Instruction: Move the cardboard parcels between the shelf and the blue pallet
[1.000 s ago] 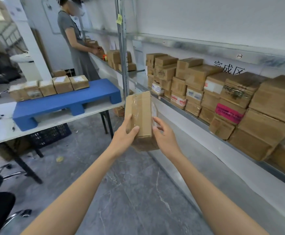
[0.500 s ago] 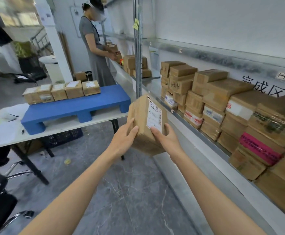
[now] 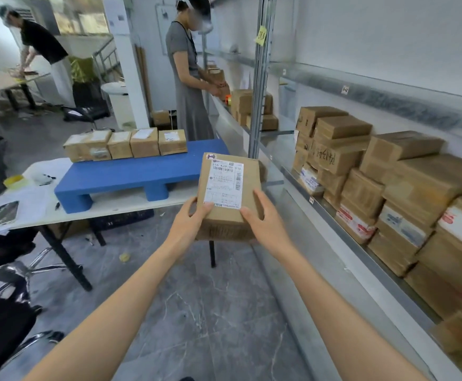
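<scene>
Shelf (image 3: 331,215) runs 1 to 4 o'clock, loaded with stacked parcels (image 3: 405,171). Counter (image 3: 114,209) at 9 to 10 o'clock carries the blue pallet (image 3: 131,171). A row of parcels (image 3: 131,143) sits along the pallet's far edge, labels up; the near part of the deck is bare.

Held parcel (image 3: 230,215) is dead centre in my view, in the air over the floor. It's between shelf and pallet and touches neither. Both hands grip it. Left hand (image 3: 187,225) has the near-left corner, right hand (image 3: 265,224) the near-right, and both thumbs are on the top face.

Changes over the last second:
- The parcel was up on edge with a taped face toward me. Now it lies flat with the shipping label (image 3: 225,182) up and readable.
- The view has swung left. The pallet has come in toward centre, and the parcel's far-left corner now overlaps the pallet's right end in frame.

My read: this is the shelf-to-pallet leg, about mid-carry, and the label now faces the same way as the row. The next move calls for a set-down on the free deck by the row's right end. The grip is only on the near corners, so the far end could dip.
</scene>
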